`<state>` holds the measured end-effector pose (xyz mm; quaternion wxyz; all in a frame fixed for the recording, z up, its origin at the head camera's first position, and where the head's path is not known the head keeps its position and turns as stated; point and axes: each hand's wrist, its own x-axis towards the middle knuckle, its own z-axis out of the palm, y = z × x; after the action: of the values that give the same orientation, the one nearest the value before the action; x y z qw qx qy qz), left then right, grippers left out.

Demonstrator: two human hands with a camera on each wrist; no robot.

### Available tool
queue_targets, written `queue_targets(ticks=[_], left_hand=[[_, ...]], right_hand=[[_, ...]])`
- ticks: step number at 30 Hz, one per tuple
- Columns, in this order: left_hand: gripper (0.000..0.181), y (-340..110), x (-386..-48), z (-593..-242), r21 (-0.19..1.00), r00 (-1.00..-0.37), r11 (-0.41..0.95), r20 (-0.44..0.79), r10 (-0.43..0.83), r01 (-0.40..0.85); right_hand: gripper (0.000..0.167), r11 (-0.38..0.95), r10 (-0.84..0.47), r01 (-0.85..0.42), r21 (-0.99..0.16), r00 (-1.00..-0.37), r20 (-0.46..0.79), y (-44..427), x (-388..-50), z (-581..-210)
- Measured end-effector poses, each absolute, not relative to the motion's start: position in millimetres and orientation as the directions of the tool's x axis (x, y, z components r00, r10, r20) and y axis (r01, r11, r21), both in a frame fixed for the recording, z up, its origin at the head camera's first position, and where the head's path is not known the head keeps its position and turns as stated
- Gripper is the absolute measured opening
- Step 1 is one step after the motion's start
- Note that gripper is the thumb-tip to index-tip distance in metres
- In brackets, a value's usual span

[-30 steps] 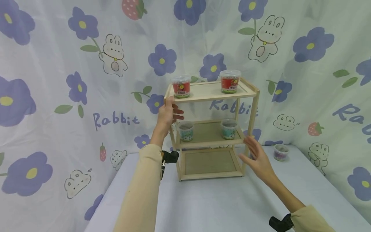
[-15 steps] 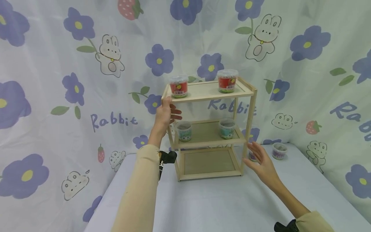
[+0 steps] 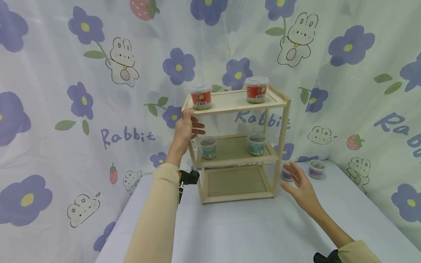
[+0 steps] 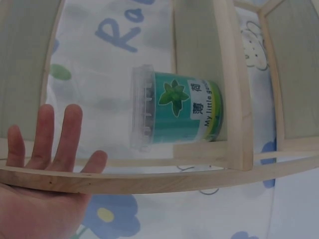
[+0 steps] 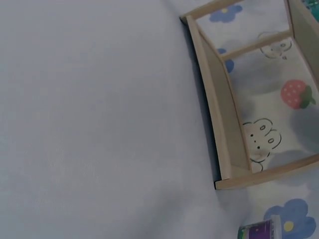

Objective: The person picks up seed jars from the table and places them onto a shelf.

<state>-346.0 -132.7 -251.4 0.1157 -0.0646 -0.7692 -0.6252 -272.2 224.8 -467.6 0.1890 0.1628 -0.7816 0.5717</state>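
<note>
Rack [image 3: 236, 181]: stood upright on the bench [image 3: 223, 233]; clock directions below are taken from its centre, head view.
Right hand [image 3: 304, 191] shift: drawn outward toward 4 o'clock over the last second; its fingertips were lined up with the 3 o'clock front post [image 3: 281, 142] then, a gap is seen now.
Left hand [image 3: 185, 132] shift: none noticed; kept at the rack's upper corner, near 10 o'clock.
Layout shift: none noticed beyond camera sway.
Work effect: judged small; rack seems to be touched by the left hand alone.
Left hand state: fingers straight, fanned out past the 9 o'clock front post [image 4: 159, 184], palm side set along it; nothing lifted; pressure cannot be told.
Right hand state: fingers slightly bent, thumb spread well away from them; nothing held. Not shown in right wrist view.
Top shelf [image 3: 228, 100]: occupied by 11 o'clock red cup [image 3: 201, 98] and 1 o'clock red cup [image 3: 256, 93], both upright, lidded.
Middle shelf [image 3: 230, 148]: occupied by 9 o'clock teal cup [image 3: 208, 149] and 3 o'clock teal cup [image 3: 257, 146], upright.
Near purple cup [image 3: 286, 176]: set on the bench, 4 o'clock, partly covered by right-hand fingers; contact cannot be told.
Far purple cup [image 3: 317, 170]: set further out, between 3 and 4 o'clock.
</note>
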Motion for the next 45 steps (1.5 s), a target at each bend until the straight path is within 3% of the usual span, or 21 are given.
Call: queue_targets(ticks=[11,19,45], left_hand=[[0.052,-134,-349,-253,0.949,-0.965,0.197,0.258,-0.046,0.245],[0.058,-136,-348,-252,0.948,-0.966,0.200,0.256,-0.022,0.247],[0.051,-134,-351,-251,0.954,-0.967,0.169,0.253,-0.019,0.246]], right_hand=[[0.084,0.310,0.020,-0.393,-0.866,-0.908,0.419,242,-278,-486],[0.088,0.299,0.062,-0.335,-0.893,-0.927,0.369,255,-285,-502],[0.097,0.330,0.193,-0.164,-0.930,-0.952,0.236,260,-314,-549]])
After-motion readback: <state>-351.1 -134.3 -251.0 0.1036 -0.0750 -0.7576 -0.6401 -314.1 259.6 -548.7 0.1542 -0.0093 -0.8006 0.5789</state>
